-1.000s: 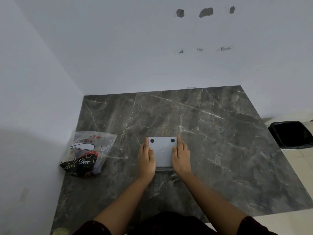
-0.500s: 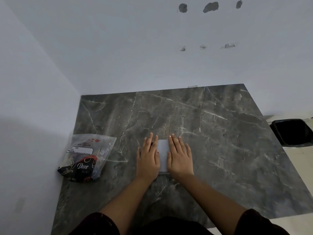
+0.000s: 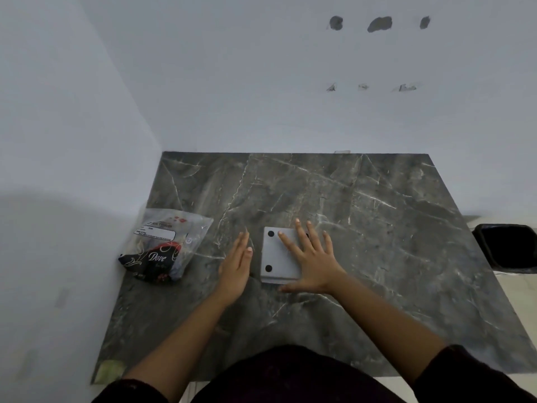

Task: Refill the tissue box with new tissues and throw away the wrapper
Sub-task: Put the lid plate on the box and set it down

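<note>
Currently both hands are splayed, grasping nothing: right hand (image 3: 312, 261) flat on upturned tissue box (image 3: 277, 257), left hand (image 3: 236, 264) beside it; pressing may skid it across the smooth surface (image 3: 392, 228).

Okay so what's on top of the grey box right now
The right hand lies flat on the grey box, fingers spread across its right part. Three black dots show on the bare part; whatever lies under the palm is covered. The left hand rests beside the box, on the table.
</note>
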